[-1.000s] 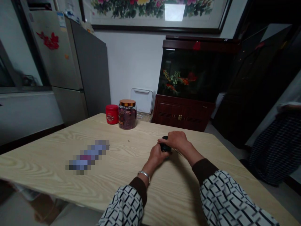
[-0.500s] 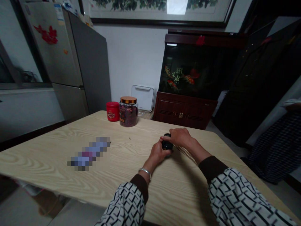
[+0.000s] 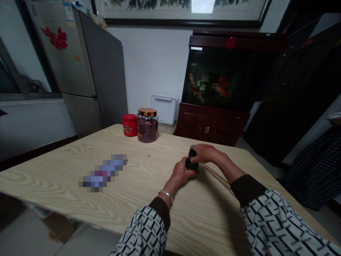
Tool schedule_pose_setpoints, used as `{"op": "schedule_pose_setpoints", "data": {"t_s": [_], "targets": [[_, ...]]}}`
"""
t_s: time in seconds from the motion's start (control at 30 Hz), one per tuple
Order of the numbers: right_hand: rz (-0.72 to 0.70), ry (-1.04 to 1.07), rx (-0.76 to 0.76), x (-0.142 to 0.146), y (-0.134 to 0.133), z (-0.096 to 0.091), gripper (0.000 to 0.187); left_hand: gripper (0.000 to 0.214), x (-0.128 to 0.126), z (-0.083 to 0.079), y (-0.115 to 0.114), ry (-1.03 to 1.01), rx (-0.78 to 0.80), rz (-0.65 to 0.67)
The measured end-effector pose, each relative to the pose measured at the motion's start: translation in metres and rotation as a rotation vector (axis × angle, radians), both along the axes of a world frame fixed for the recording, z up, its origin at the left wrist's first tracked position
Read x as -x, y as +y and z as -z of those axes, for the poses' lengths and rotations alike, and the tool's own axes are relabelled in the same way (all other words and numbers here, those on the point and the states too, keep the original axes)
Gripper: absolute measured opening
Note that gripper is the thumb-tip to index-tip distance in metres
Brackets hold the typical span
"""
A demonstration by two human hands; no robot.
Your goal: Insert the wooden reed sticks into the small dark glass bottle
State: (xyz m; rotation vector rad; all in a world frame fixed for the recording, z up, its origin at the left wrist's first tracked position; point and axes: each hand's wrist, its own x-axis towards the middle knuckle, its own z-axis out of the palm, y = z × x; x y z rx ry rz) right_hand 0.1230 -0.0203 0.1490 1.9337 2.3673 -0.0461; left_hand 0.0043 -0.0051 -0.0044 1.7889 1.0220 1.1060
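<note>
From where I stand, the broad table with a pale wood-grain top (image 3: 138,199) fills most of the view, with a tall grey metal fridge (image 3: 110,71) behind it on one side and a dark-red wooden cabinet (image 3: 210,122) carrying a fish tank on the other. Near the table's far edge stands a round clear glass jar with a copper-coloured lid (image 3: 147,129), a smaller red cylindrical canister (image 3: 129,126) just beside it. Several thin tan sticks (image 3: 217,174) lie on the tabletop, running under the right forearm. The person's two hands meet near them: the left hand (image 3: 182,170) is clamped around a small glossy black cylinder (image 3: 191,165), low over the tabletop, and the right hand (image 3: 205,153) comes over from above, its fingers closed on a black cap-like piece (image 3: 192,153) that sits tilted at the cylinder's top. Whether those two black parts touch, I cannot tell. The step in hand looks to me like working the upper piece on or off the lower one; either way, the next move calls for a firm left hold and a small, level turn or lift from the right.
</note>
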Motion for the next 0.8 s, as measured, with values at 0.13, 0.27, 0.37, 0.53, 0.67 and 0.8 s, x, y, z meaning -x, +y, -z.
{"op": "schedule_pose_setpoints", "data": {"t_s": [0.13,0.27,0.37,0.53,0.67,0.8], "targets": [[-0.118,0.363,-0.028,-0.026,0.000,-0.006,0.050,0.056,0.002,-0.001,-0.001,0.017,-0.008,0.006],[-0.018,0.856,-0.202,-0.053,-0.026,0.025,0.050,0.056,0.004,-0.003,-0.003,0.008,-0.025,0.017],[0.056,1.170,-0.216,-0.062,-0.057,0.077,0.047,0.057,0.004,-0.004,-0.003,0.005,-0.022,0.023],[0.157,1.205,-0.296,-0.061,-0.095,0.151,0.041,0.058,0.003,0.000,-0.001,-0.011,-0.021,0.035],[0.125,0.961,-0.379,-0.058,-0.107,0.165,0.037,0.061,0.002,0.003,0.001,-0.022,-0.026,0.033],[0.168,0.877,-0.417,-0.070,-0.107,0.157,0.039,0.060,0.001,0.000,0.000,-0.031,-0.009,0.041]]}}
